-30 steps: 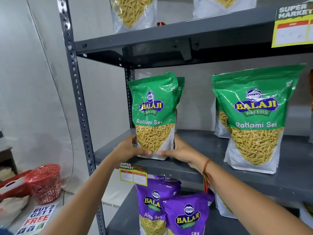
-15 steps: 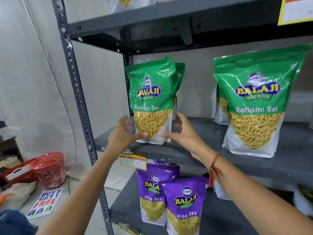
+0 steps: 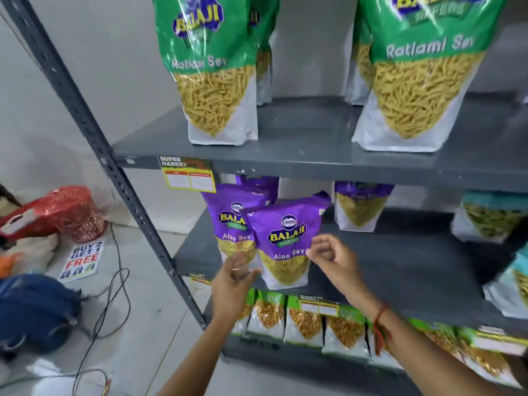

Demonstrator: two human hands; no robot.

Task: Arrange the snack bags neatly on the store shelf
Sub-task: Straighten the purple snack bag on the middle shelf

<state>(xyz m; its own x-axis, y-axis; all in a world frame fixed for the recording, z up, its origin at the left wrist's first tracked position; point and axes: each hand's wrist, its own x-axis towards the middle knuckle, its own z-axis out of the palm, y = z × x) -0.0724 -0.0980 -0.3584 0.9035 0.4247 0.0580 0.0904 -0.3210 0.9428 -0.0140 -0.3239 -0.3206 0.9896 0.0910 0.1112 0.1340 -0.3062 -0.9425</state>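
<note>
Front purple Aloo Sev bag (image 3: pixel 285 241) upright at the near edge of the middle shelf (image 3: pixel 400 261), second purple bag (image 3: pixel 231 221) just behind-left, left hand (image 3: pixel 231 278) and right hand (image 3: pixel 331 258) flanking it, fingers loosely curled, gripping nothing, green Ratlami Sev bags (image 3: pixel 211 67) on the shelf above.

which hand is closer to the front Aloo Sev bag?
Right, narrowly. The right hand overlaps the front Aloo Sev bag's right edge; the left hand sits just off its lower left corner. Neither grips it.
</note>
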